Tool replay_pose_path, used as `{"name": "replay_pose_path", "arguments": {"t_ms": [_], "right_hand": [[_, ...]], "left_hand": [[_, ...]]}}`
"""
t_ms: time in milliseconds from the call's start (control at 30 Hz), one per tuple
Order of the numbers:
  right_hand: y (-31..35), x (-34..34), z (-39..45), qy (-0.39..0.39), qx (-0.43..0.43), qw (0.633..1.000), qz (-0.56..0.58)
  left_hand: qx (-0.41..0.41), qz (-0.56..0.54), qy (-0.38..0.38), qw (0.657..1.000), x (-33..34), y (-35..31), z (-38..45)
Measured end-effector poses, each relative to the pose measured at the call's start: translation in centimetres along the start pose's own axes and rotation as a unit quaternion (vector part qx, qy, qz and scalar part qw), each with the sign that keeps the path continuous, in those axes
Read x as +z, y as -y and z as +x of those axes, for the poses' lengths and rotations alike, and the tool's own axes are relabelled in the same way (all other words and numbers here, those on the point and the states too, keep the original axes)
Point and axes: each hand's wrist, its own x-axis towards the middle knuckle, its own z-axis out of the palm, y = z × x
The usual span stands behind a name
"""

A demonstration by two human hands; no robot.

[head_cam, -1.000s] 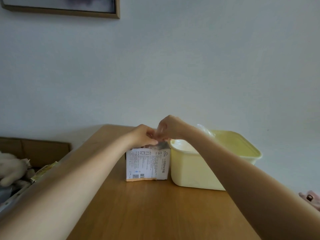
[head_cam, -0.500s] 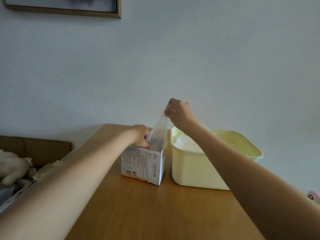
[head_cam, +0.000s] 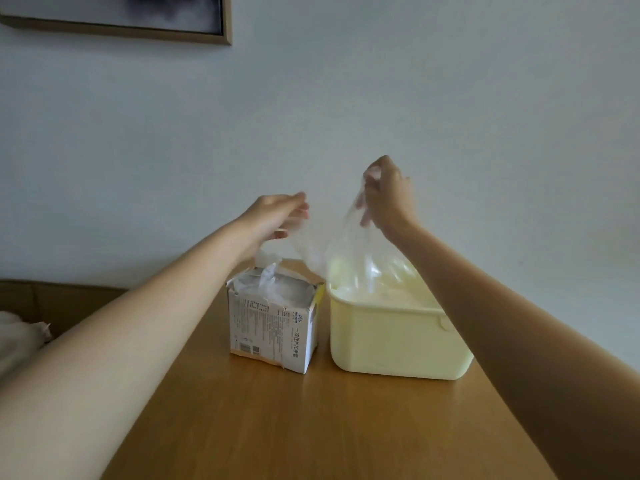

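Note:
A white cardboard box of disposable gloves (head_cam: 273, 327) stands on the wooden table (head_cam: 311, 427), its torn top showing clear plastic inside. Beside it on the right sits a pale yellow plastic tub (head_cam: 391, 344). My right hand (head_cam: 386, 197) pinches a clear plastic glove (head_cam: 349, 258) and holds it up above the tub's left end. The glove hangs down and spreads toward the box. My left hand (head_cam: 277, 214) hovers above the box with fingers stretched out, touching the glove's lower left edge; whether it grips the film is unclear.
A white wall rises right behind the table, with a framed picture (head_cam: 138, 19) at the top left. A brown cardboard carton (head_cam: 52, 303) with a white soft item (head_cam: 17, 337) lies off the table's left side.
My right hand has pulled the clear glove out of the box and lifted it up and to the right over the tub. My left hand has let go of the box and risen.

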Motion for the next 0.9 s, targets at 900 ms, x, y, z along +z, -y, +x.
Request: {"name": "replay_pose_path", "arguments": {"t_ms": [900], "right_hand": [[-11.6, -5.9, -3.4, 0.061, 0.215, 0.956, -0.190]], "left_hand": [[0.129, 0.480, -0.177, 0.850, 7.4, 1.6, 2.3]]}}
